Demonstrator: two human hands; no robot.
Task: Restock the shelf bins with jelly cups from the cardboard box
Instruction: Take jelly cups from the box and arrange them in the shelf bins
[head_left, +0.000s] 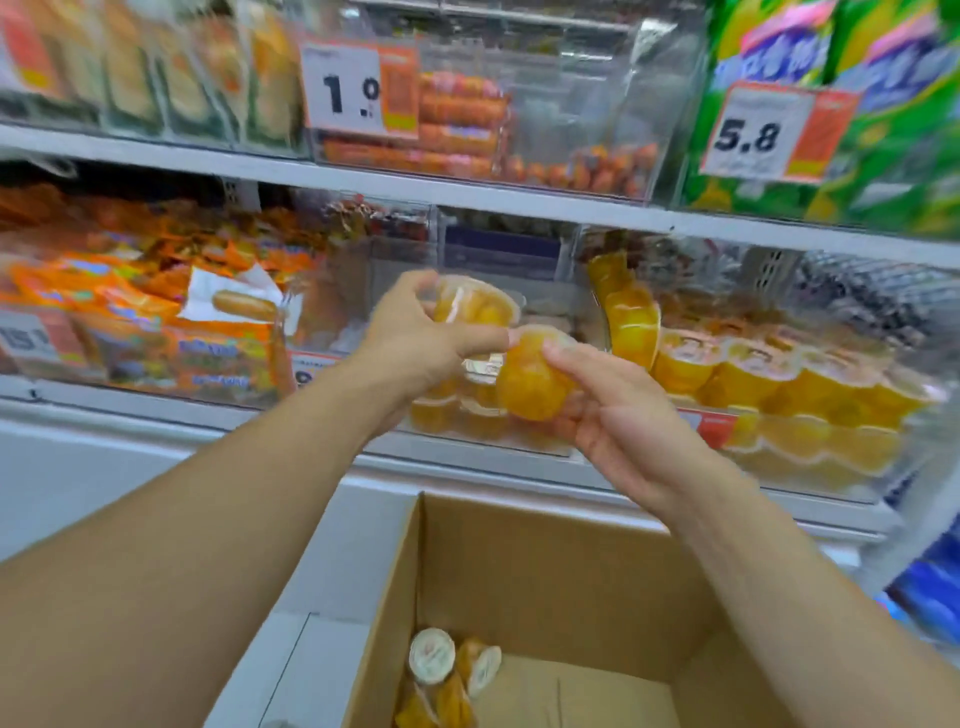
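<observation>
Orange jelly cups were in both hands, raised in front of the middle shelf and above the cardboard box (545, 582). The left hand (415, 343) gripped the upper jelly cup (470, 306), fingers curled over its far side and thumb reaching right along its lower edge. That cup lay just right of and above the palm, tilted, with its wide rim toward the right and its axis running roughly left to right. The right hand (618, 415) held the lower jelly cup (530, 379) between thumb and fingers; the cup sat to the left of the palm, its rounded base facing the camera and down-left, its rim toward the far shelf. The two cups were touching or very nearly so; motion blur prevented a firmer finding.

Behind the hands stood the clear shelf bin (498, 441), with more orange cups stacked low inside it. To its right, the neighbouring bin (810, 483) held rows of cups (779, 379) standing upright, with a few leaning at its left end. In the near left corner of the cardboard box lay a small cluster of remaining cups (441, 670), on their sides, lids facing up and toward the camera.

Orange snack packets (156, 322) filled the bin on the left. On the far upper shelf hung price tags reading 1.0 (345, 88) and 5.8 (748, 135).
</observation>
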